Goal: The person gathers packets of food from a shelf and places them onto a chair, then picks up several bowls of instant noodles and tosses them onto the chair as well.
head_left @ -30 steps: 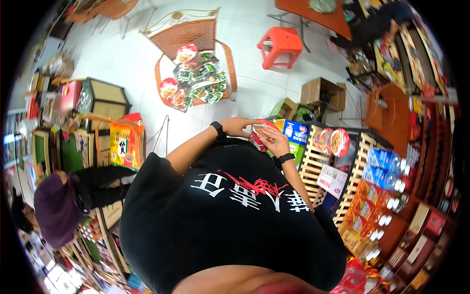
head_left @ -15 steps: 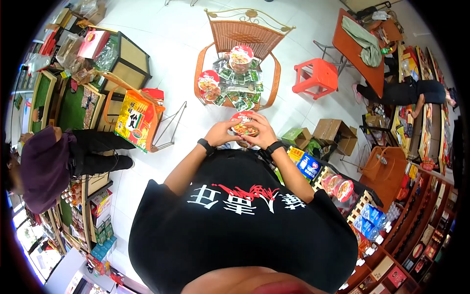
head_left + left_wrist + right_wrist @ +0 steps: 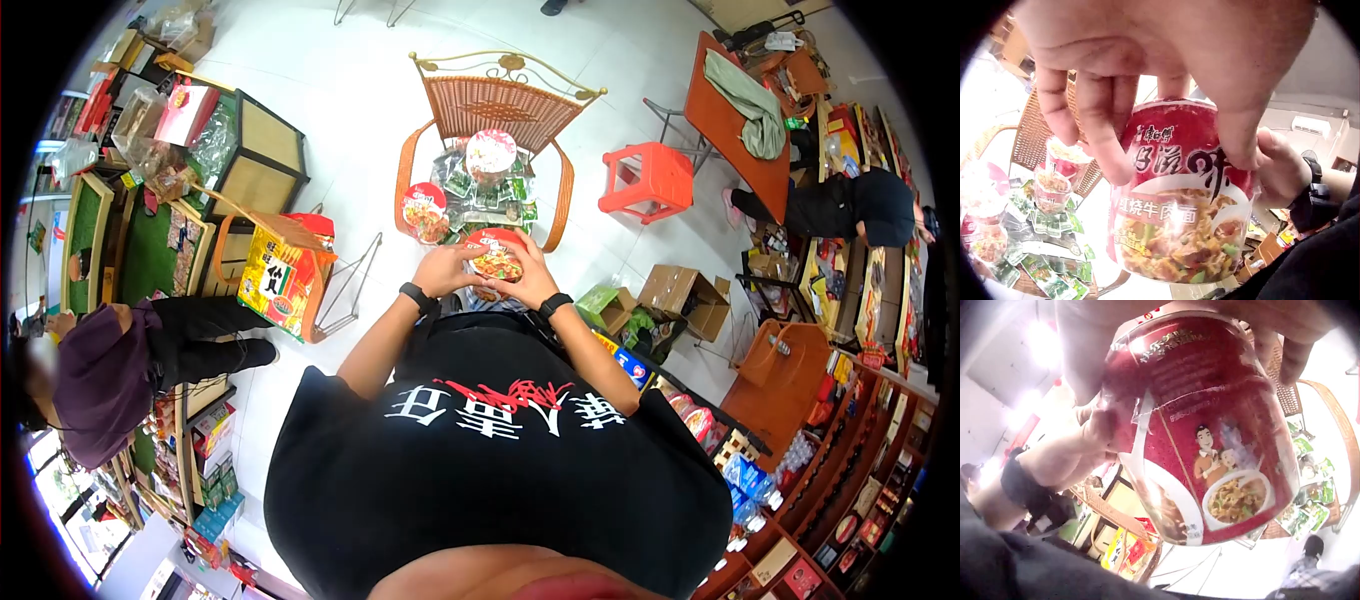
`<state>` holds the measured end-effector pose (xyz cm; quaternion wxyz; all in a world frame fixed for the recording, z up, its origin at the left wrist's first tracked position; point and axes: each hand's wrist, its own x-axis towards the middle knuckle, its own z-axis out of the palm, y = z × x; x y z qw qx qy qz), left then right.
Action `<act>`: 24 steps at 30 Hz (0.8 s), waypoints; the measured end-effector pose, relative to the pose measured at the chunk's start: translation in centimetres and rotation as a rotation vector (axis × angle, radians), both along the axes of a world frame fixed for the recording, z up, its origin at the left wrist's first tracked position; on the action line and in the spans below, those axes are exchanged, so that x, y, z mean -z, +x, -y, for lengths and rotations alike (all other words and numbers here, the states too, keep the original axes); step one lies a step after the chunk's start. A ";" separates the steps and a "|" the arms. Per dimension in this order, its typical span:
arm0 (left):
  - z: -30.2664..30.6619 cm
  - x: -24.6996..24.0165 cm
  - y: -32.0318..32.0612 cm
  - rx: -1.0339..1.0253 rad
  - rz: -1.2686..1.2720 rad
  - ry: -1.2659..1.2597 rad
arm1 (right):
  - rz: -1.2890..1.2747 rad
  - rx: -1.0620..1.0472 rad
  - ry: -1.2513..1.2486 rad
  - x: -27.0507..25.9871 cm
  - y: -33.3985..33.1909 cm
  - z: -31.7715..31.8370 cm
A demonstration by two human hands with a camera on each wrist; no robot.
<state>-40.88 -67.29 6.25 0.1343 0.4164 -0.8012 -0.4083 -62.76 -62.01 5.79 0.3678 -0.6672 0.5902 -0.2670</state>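
Observation:
A red instant noodle cup (image 3: 497, 260) is held in front of the body by both hands. My left hand (image 3: 446, 271) grips its left side and my right hand (image 3: 534, 276) its right side. In the left wrist view, the noodle cup (image 3: 1179, 212) hangs upright below the left fingers and thumb, its label facing that camera. The right wrist view shows the cup's back, with cartoon figures. Just ahead stands a wicker chair (image 3: 480, 105) bearing two more noodle cups, one farther back (image 3: 491, 155) and one at left (image 3: 425, 210), among green packets (image 3: 515, 190).
A red plastic stool (image 3: 648, 182) and a brown table (image 3: 735, 130) stand to the right. Cardboard boxes (image 3: 685, 300) and bottles line the right side. At left, a yellow snack bag (image 3: 275, 280) sits on another chair, near a person in purple (image 3: 105, 370).
The view has turned leftward from the slatted rack to the wicker chair. Both hands have brought the noodle cup along, and it now overlaps the chair's front edge in the head view.

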 end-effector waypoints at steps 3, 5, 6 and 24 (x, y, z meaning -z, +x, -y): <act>2.3 -0.1 -1.8 -0.035 -0.026 -0.134 | 0.018 -0.046 -0.048 -0.3 -2.0 3.3; 4.1 -0.1 -3.0 -0.057 -0.010 -0.083 | 0.063 -0.024 -0.054 -0.4 -3.2 5.3; 5.0 0.0 -3.6 -0.087 0.005 -0.114 | 0.073 -0.013 -0.041 -0.3 -3.7 6.3; 11.6 -1.2 0.3 -0.050 0.252 -0.101 | 0.294 -0.084 0.393 3.5 -2.5 13.9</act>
